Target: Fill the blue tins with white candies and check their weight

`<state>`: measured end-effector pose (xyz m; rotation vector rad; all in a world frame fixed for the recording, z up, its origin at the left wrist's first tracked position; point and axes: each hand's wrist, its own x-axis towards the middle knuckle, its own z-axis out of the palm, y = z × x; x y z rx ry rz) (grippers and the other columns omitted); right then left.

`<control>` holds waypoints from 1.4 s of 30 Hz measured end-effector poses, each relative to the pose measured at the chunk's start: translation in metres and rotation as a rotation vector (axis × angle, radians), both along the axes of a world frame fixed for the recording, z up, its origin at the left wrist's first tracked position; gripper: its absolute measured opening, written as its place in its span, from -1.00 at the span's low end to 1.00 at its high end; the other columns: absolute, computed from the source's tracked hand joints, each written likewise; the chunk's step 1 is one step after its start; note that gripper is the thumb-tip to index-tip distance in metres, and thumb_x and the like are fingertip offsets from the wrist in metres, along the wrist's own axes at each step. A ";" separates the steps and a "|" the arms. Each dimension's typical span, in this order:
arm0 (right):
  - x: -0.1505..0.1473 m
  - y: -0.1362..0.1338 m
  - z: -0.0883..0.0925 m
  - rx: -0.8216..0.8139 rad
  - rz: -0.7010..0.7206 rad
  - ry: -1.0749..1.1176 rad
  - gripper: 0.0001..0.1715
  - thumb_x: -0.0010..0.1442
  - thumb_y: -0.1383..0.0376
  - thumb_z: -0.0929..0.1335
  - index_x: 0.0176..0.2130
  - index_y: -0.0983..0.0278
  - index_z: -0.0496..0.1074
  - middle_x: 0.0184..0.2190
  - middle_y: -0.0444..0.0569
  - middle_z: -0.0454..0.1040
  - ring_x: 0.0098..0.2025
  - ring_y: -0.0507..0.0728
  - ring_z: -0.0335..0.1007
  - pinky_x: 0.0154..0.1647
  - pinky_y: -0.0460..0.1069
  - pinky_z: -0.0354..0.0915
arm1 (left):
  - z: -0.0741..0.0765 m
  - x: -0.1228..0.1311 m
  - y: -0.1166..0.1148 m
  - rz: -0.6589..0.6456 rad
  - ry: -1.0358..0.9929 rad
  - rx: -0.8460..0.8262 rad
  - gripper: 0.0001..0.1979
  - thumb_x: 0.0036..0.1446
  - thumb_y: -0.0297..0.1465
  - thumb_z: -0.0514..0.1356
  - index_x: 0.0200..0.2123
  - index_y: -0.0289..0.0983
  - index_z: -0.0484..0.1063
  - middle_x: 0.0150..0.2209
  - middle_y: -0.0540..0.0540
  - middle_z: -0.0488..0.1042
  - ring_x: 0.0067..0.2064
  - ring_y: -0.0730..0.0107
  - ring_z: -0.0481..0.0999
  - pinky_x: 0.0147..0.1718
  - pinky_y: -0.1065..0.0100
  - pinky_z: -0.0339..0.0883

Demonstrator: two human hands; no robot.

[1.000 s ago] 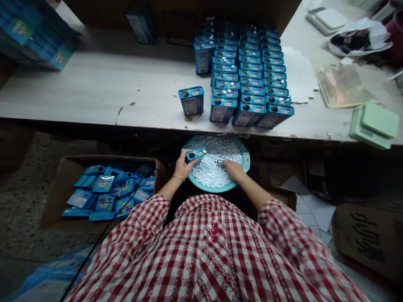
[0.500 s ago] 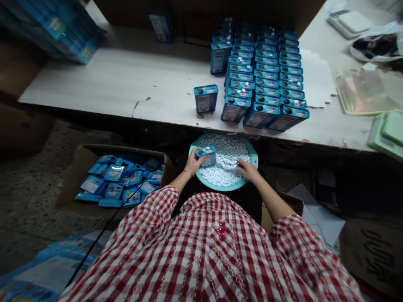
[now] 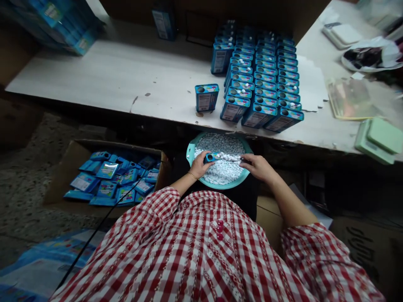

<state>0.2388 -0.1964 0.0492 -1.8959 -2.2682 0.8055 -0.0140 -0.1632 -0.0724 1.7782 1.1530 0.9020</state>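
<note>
My left hand (image 3: pixel 199 165) is wrapped round a small blue box (image 3: pixel 210 157), whose top with a dark round opening faces me. Under it is a turquoise basin (image 3: pixel 189 153) full of small white tablets (image 3: pixel 220 174), resting at my lap. At the basin's right side, my right hand (image 3: pixel 254 165) has its thumb and fingers drawn together. A raised heap of white tablets (image 3: pixel 229 157) lies between those fingertips and the box. What the fingers grip there is too small to make out.
On the white table (image 3: pixel 103 79) stand rows of blue boxes (image 3: pixel 256 115), and one single blue box (image 3: pixel 206 98) apart from them. A carton (image 3: pixel 75 144) of blue packs sits at left. Green scales (image 3: pixel 378 140) stand at the right edge.
My left hand has turned the blue box so its top opening faces me more, slightly right and lower. My right hand has come up out of the tablets, with a heap beside its fingertips.
</note>
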 end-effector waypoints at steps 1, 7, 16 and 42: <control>-0.007 0.003 0.009 -0.016 0.028 -0.070 -0.63 0.16 0.16 0.29 -0.06 0.23 0.43 -0.14 0.01 0.52 -0.14 0.16 0.43 -0.17 -0.02 0.28 | 0.001 0.002 0.000 -0.016 0.030 0.018 -0.58 -0.01 -0.32 0.26 -0.06 -0.26 0.29 -0.10 -0.15 0.43 -0.06 0.23 0.43 -0.05 0.21 0.28; -0.048 0.013 0.044 -0.072 0.159 -0.468 -0.65 0.19 0.15 0.25 -0.05 0.15 0.43 -0.14 0.01 0.52 -0.15 0.20 0.45 -0.25 -0.01 0.28 | 0.008 0.010 0.000 -0.070 0.177 0.085 -0.56 -0.01 -0.37 0.26 -0.03 -0.26 0.29 -0.06 -0.18 0.43 -0.03 0.18 0.42 -0.02 0.16 0.27; -0.042 0.004 0.057 -0.041 0.143 -0.550 -0.67 0.24 0.19 0.18 -0.06 0.21 0.37 -0.14 0.08 0.48 -0.21 0.19 0.46 -0.30 -0.01 0.27 | 0.011 0.001 0.004 -0.004 0.065 -0.012 -0.60 -0.02 -0.34 0.25 -0.08 -0.27 0.28 -0.14 -0.13 0.43 -0.11 0.26 0.44 -0.08 0.24 0.29; -0.014 0.006 -0.080 -0.041 -0.239 0.212 -0.63 0.13 0.27 0.30 -0.04 0.29 0.36 -0.22 -0.02 0.49 -0.20 0.09 0.38 -0.21 -0.06 0.24 | 0.020 -0.043 0.014 0.194 -0.055 -0.076 -0.57 -0.02 -0.23 0.22 -0.09 -0.25 0.24 -0.22 -0.05 0.39 -0.22 0.39 0.42 -0.15 0.32 0.31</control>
